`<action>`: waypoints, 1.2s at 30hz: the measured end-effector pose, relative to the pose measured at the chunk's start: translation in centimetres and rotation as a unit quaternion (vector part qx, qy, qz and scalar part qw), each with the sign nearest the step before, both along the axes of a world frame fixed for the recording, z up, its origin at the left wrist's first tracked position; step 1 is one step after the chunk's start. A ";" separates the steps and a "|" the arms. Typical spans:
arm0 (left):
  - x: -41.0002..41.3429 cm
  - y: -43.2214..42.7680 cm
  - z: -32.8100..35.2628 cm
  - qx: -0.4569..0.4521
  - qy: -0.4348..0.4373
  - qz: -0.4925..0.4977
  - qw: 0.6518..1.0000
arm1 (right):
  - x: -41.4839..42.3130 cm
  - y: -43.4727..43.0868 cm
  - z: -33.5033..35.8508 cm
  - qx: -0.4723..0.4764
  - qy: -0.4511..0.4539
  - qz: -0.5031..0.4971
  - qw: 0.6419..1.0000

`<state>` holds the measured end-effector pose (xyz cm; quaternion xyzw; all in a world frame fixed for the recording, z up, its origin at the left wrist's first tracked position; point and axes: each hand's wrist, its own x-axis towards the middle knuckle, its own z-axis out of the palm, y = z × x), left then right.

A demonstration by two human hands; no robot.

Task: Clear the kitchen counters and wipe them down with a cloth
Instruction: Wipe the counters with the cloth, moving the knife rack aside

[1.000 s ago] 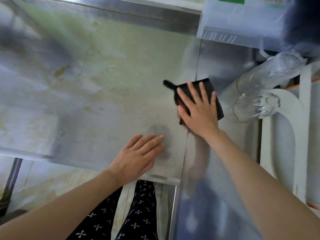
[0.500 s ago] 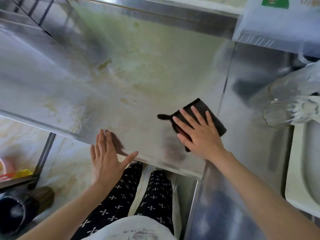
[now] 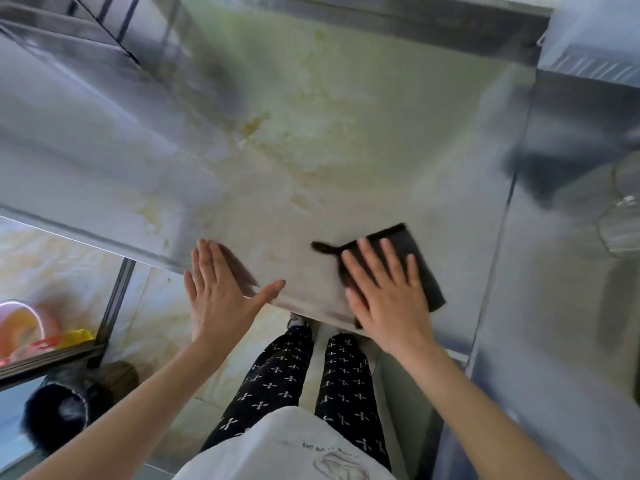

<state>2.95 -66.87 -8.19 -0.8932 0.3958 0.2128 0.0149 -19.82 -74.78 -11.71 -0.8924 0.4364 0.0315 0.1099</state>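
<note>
A dark folded cloth (image 3: 417, 258) lies flat on the steel counter (image 3: 311, 150) near its front edge. My right hand (image 3: 384, 292) presses on the cloth with fingers spread, covering its near half. My left hand (image 3: 221, 289) is open at the counter's front edge, fingers spread, thumb out to the right, holding nothing. Yellowish stains (image 3: 294, 133) show on the counter's middle and back.
A second steel surface (image 3: 554, 271) adjoins on the right, with clear glassware (image 3: 620, 230) at its far right and a pale box (image 3: 595, 36) at the back. A lower shelf at the left holds a pink bowl (image 3: 20, 327). A dark round bin (image 3: 59, 414) stands on the floor.
My right hand slid the cloth toward the counter's front edge. My left hand left the counter top and came back to the front edge, fingers spread.
</note>
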 end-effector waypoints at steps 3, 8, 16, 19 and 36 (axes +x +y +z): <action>2.0 0.4 0.1 -0.001 0.008 0.031 0.999 | 1.5 -0.4 0.3 0.013 0.005 -0.233 0.972; 4.8 1.6 0.1 0.030 0.011 0.044 0.999 | 9.4 3.3 0.7 0.034 0.003 -0.255 0.966; 5.1 1.2 0.4 0.050 0.032 0.035 0.998 | 13.9 2.4 0.2 0.028 0.006 0.018 0.999; 5.2 1.2 0.4 0.051 0.038 0.035 0.997 | 11.3 -0.2 0.0 0.003 0.007 -0.071 0.997; 5.6 1.4 0.1 0.029 0.063 0.027 0.997 | 11.6 -2.7 0.1 -0.005 0.029 0.069 0.997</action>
